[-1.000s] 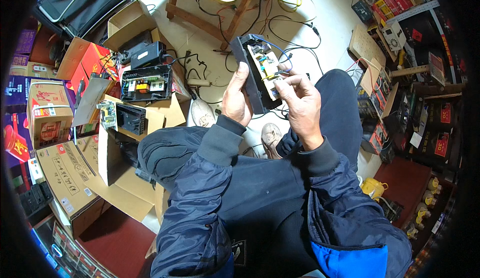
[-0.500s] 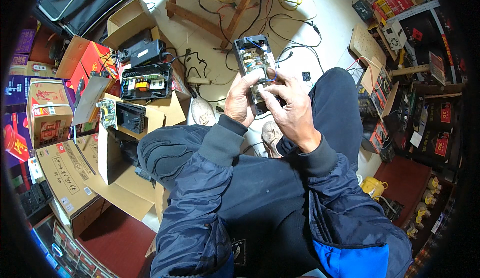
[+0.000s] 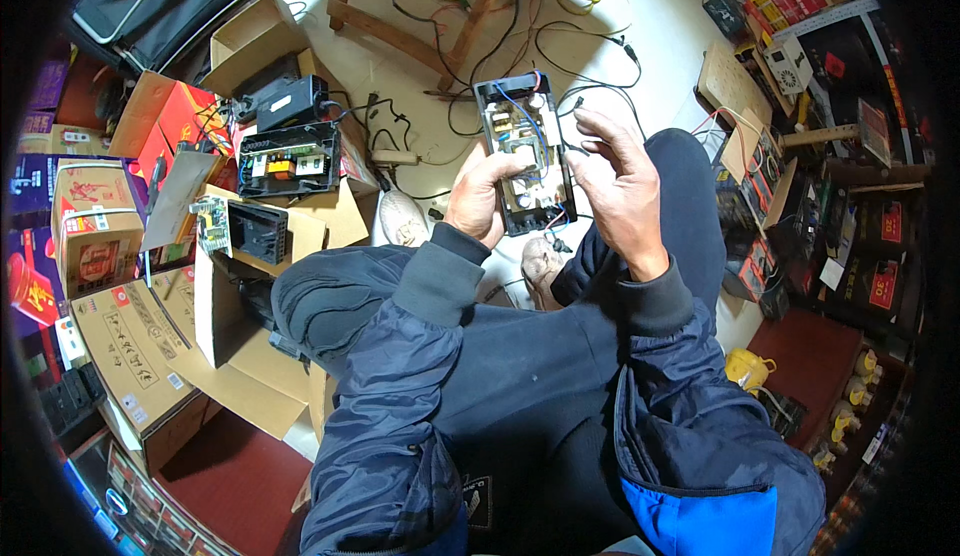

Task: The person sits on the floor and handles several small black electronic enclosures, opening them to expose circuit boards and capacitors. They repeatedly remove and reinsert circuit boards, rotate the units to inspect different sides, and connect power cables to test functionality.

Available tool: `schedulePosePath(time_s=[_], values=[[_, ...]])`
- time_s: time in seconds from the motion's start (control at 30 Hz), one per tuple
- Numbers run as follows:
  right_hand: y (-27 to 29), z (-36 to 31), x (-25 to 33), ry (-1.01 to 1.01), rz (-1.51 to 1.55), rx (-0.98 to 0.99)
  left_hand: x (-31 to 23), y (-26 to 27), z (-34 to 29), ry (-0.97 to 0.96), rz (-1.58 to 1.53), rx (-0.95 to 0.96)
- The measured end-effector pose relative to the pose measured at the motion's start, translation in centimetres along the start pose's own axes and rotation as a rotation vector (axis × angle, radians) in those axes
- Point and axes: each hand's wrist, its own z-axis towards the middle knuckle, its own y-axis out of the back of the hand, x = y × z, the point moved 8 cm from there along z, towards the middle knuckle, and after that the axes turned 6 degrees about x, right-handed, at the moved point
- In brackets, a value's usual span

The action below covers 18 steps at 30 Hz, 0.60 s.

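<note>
My left hand [image 3: 478,196] grips an open black charger housing [image 3: 487,116] by its left side, thumb resting over the circuit board [image 3: 540,164] inside. Blue wires [image 3: 528,116] run along the board among white, yellowish and metallic components. Thin wires also show at the housing's lower end. My right hand [image 3: 622,181] is at the housing's right edge, its fingers parted and bent. Its thumb tip is close to that edge; whether it touches cannot be made out. I see nothing held in this hand.
Open cardboard boxes [image 3: 245,381] stand to my left. On them lie another opened charger [image 3: 290,161], a closed black adapter [image 3: 292,104] and a finned black case [image 3: 262,231]. Loose cables [image 3: 585,41] cross the floor beneath a wooden stand [image 3: 395,41]. Crowded shelves line the right.
My right hand has lifted off the board and moved right, its fingers spreading. The housing has shifted slightly right and nearer, so more of its inside shows.
</note>
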Motion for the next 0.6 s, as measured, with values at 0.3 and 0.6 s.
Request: schedulePosePath(time_s=[0.3, 0.6], values=[[-0.5, 0.2, -0.4, -0.046, -0.104, 0.148, 1.2, -1.3, -0.1, 0.09, -0.119, 0.089], [0.6, 0.7, 0.0, -0.066, -0.123, 0.244, 2.0, -1.1, 0.1, 0.139, -0.006, 0.062]])
